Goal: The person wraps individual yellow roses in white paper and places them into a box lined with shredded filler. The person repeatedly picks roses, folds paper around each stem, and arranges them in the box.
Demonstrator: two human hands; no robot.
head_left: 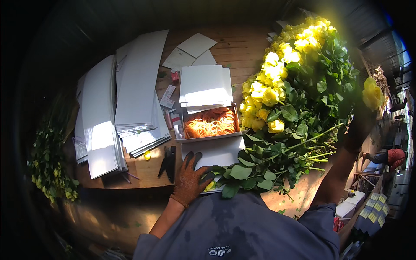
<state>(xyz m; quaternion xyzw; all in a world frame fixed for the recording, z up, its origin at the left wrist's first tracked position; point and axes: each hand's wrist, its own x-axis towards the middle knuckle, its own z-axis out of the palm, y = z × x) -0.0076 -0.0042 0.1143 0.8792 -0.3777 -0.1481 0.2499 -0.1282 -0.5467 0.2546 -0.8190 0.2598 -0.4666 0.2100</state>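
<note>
My left hand, in a brown-orange glove with dark fingertips, lies palm down on a white card at the table's near edge. Under its thumb side it holds down a yellow rose, whose head is partly hidden. Leafy stems stretch rightward from there. Raised at the right, my right hand is in deep shadow, closed around a yellow rose whose head shows above it; its fingers are hard to make out. A large pile of yellow roses lies between the hands and beyond, cut stems toward me.
Orange rubber bands fill an open box beyond the card, with white cards stacked behind. Tall white sheets stand left. A black V-shaped tool lies beside my left hand. Another person is at far right.
</note>
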